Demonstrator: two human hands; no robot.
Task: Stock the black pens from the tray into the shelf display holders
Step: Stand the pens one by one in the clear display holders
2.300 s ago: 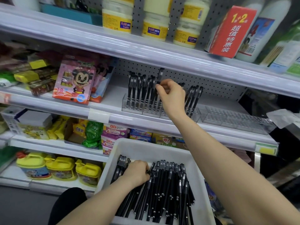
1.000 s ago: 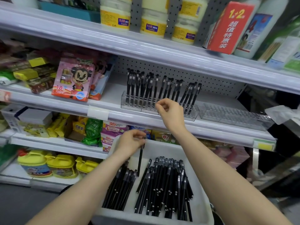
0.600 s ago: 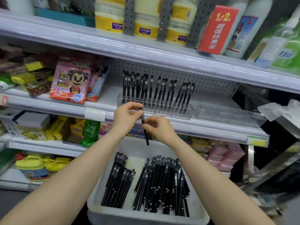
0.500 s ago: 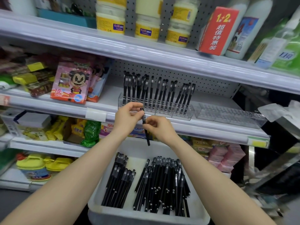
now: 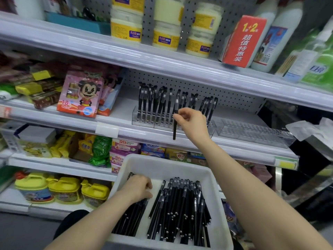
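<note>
A white tray [image 5: 162, 165] below holds several black pens [image 5: 182, 208] in two piles. My left hand [image 5: 138, 188] lies on the left pile with fingers curled over the pens. My right hand [image 5: 193, 121] pinches one black pen [image 5: 174, 123] upright in front of the clear display holder [image 5: 142, 121] on the middle shelf. Several black pens [image 5: 158, 101] stand in that holder. A second clear holder [image 5: 252, 130] to its right has no pens in it.
A pink cartoon box [image 5: 81, 94] and snack packs stand left of the holders. Yellow-lidded jars [image 5: 166, 37] and a red carton [image 5: 243, 40] fill the top shelf, whose edge overhangs the pens. Detergent jugs [image 5: 64, 188] sit low at left. Crumpled paper [image 5: 310, 130] lies at right.
My left hand passed a pen to my right hand and dropped back into the tray's left pile. My right hand rose with the pen toward the holder.
</note>
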